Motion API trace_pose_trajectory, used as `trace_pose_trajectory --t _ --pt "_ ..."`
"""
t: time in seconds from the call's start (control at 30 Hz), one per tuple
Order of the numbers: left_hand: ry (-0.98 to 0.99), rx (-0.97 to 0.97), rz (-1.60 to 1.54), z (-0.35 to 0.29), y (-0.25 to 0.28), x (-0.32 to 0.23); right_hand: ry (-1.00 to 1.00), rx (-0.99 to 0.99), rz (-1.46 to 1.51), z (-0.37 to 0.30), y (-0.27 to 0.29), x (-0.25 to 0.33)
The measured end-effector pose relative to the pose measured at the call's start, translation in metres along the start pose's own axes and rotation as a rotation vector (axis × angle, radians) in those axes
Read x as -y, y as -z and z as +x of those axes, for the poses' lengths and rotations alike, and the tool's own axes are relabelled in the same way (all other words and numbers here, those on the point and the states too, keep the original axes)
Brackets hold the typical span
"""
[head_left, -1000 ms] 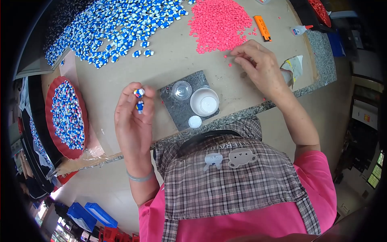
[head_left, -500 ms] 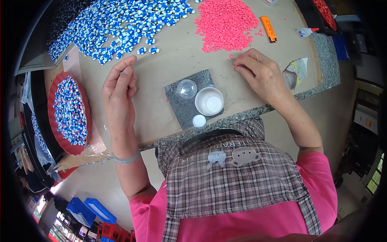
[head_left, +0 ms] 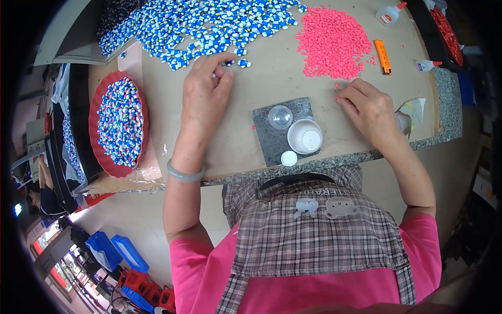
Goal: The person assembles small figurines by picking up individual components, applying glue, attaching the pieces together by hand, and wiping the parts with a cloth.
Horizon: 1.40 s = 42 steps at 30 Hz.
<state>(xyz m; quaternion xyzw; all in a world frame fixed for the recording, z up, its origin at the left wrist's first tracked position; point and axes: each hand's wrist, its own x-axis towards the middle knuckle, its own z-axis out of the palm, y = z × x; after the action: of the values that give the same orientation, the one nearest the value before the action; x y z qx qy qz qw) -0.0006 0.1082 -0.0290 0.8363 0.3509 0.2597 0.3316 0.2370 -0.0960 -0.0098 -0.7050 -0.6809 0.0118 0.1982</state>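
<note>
Left hand (head_left: 205, 86) flat on table (head_left: 272, 83), fingertips pinching small blue-white piece (head_left: 228, 63) at edge of blue pile (head_left: 198, 23), its axis too small to tell; right hand (head_left: 367, 108) loosely curled, fingertips nipping pink piece (head_left: 339, 97) nr pink heap (head_left: 333, 41).

The worktop (head_left: 272, 86) looks like matt tan board with a speckled stone edge. A grey granite-like slab (head_left: 272, 141) carries a clear glossy plastic cup (head_left: 280, 116) and a white one (head_left: 305, 139). The blue-and-white pieces (head_left: 209, 23) and pink pieces (head_left: 334, 42) look plastic.
</note>
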Motion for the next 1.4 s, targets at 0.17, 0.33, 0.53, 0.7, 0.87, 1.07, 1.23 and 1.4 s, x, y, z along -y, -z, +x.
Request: trace_pose_trajectory --t 0.17,0.33,0.53,0.7,0.87,1.07,1.23,1.4 --pt "-0.147 0.063 0.132 0.012 -0.012 -0.003 -0.124 0.079 0.13 -0.002 0.004 -0.007" --pt "-0.218 0.074 0.323 0.013 -0.014 -0.007 -0.139 0.056 0.212 -0.005 0.004 -0.011" --pt "-0.11 0.054 0.144 0.008 -0.014 -0.008 -0.092 0.004 0.221 -0.006 -0.002 -0.011" --pt "0.135 0.082 -0.291 -0.008 -0.006 -0.007 -0.103 0.015 0.145 -0.006 -0.006 -0.007" --pt "0.399 0.118 -0.655 -0.029 0.003 -0.017 -0.092 0.028 0.099 -0.001 -0.008 -0.002" --pt "0.489 0.085 -0.969 -0.045 0.005 -0.027 -0.142 0.178 0.209 0.004 -0.007 -0.002" --pt "0.372 0.147 -1.013 -0.054 -0.001 -0.027 -0.066 0.152 0.171 0.003 -0.002 0.001" --pt "0.438 0.106 -0.991 -0.056 -0.001 -0.037 -0.151 0.173 0.382 0.005 0.008 0.005"
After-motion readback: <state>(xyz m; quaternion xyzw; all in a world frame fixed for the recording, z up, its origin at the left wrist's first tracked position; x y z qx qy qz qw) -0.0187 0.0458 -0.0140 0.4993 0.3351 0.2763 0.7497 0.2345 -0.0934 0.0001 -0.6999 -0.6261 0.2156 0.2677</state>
